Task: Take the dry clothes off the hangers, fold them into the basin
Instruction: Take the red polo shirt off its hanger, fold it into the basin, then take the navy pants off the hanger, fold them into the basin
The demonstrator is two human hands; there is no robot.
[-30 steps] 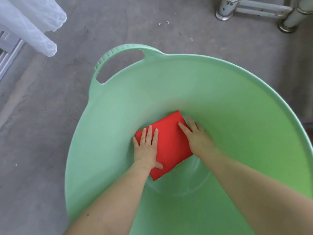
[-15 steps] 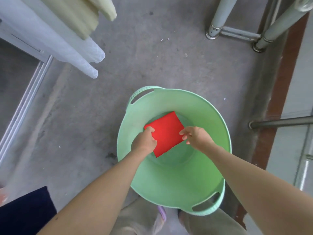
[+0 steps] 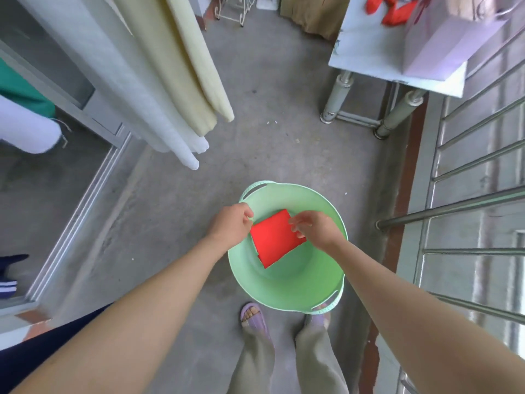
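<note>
We see open floor (image 3: 270, 155) beyond the basin (image 3: 284, 294); hanging cloths (image 3: 176, 89) crowd the left, a railing (image 3: 454, 207) bars the right, and table legs (image 3: 338, 95) stand ahead, seemingly well apart.

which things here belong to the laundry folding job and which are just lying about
Job in hand:
folded red cloth, lying in the green basin
left hand and right hand, over the basin
pale fabrics hanging upper left, perhaps next

Just lying about:
table, with a pink bag and red fabric on it
cardboard box
metal railing
</note>
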